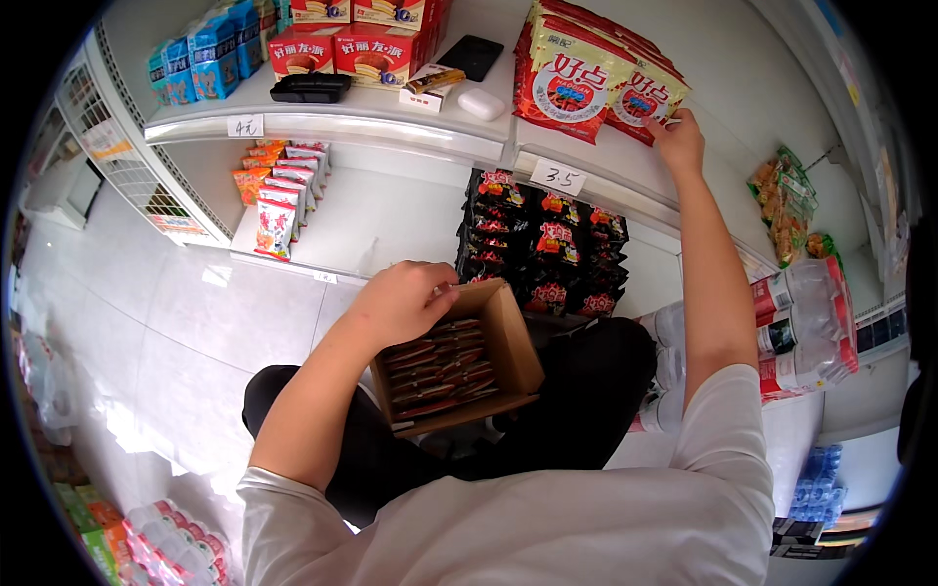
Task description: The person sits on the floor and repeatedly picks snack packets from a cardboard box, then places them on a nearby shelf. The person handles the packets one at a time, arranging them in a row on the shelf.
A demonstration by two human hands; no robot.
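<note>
My left hand point(407, 304) grips the far left rim of an open cardboard box point(519, 350), which is tilted between my knees. Rows of flat, reddish snack packets point(440, 370) stand on edge inside it. Reaching up to the shelf, my right hand point(680, 145) holds the right edge of a red and yellow snack bag point(639, 102), thumb in front. That bag is at the front of a row, beside another row of matching bags point(568, 84) on the left. The fingers behind the bag are partly hidden.
Boxed chocolate pies point(377, 55), a black case point(311, 87), a dark phone-like slab point(470, 58) and a white earbud case point(481, 105) share the upper shelf point(410, 132). Below are black snack packets point(557, 242) and small white bags point(275, 227). Shrink-wrapped bottles point(802, 322) stand right.
</note>
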